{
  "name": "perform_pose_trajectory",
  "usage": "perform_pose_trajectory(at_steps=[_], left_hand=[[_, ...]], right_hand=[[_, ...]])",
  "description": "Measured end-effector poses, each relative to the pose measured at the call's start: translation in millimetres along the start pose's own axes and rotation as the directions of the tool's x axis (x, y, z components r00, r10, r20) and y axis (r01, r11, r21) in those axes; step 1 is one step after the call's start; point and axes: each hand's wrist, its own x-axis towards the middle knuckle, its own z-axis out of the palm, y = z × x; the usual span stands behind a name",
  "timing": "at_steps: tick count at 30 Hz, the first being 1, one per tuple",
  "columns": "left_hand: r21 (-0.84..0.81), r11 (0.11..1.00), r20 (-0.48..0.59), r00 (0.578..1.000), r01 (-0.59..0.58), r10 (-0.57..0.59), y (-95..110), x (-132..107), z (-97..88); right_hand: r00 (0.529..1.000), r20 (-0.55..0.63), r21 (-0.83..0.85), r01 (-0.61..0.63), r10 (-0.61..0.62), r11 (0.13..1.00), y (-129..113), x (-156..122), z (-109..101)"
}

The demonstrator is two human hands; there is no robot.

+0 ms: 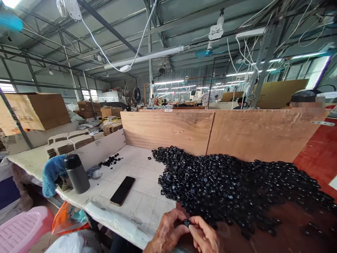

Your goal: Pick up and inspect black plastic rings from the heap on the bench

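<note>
At the bottom centre, my left hand (170,230) and my right hand (204,233) meet fingertip to fingertip. Between them they pinch a small black plastic part (186,222), mostly covered by the fingers, so its exact kind is unclear. Just beyond the hands spreads a large heap of similar small black parts (210,182), some of them ring-shaped. The heap covers the right side of the worktable (147,179). A few loose black pieces (110,161) lie apart on the left.
A black phone (123,190) lies flat left of my hands. Beyond it stand a grey bottle (77,174) and a blue towel (51,174). A wooden board (168,130) walls off the back. Cardboard boxes (39,110) and a pink stool (26,230) are at the left.
</note>
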Motion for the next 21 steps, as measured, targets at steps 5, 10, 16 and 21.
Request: perform_pose_trajectory(at_steps=[5, 10, 16, 21], left_hand=[[0.218, 0.97, 0.172, 0.982, -0.108, 0.07, 24, -38, -12.5], [0.489, 0.871, 0.132, 0.983, 0.046, -0.127, 22, -13, -51.8], [0.755, 0.579, -0.268, 0.951, 0.307, -0.155, -12, 47, -45.5], [0.777, 0.588, -0.233, 0.97, 0.225, -0.064, -54, 51, 3.0]], right_hand=[[0.992, 0.02, -0.008, -0.125, 0.125, 0.992, -30, -33, 6], [0.977, -0.192, -0.389, 0.015, -0.097, 0.921, -32, -34, -17], [0.829, -0.419, -0.704, -0.038, -0.371, 0.709, 23, -8, -30], [0.835, -0.362, -0.745, 0.009, -0.415, 0.667, 60, 15, -26]])
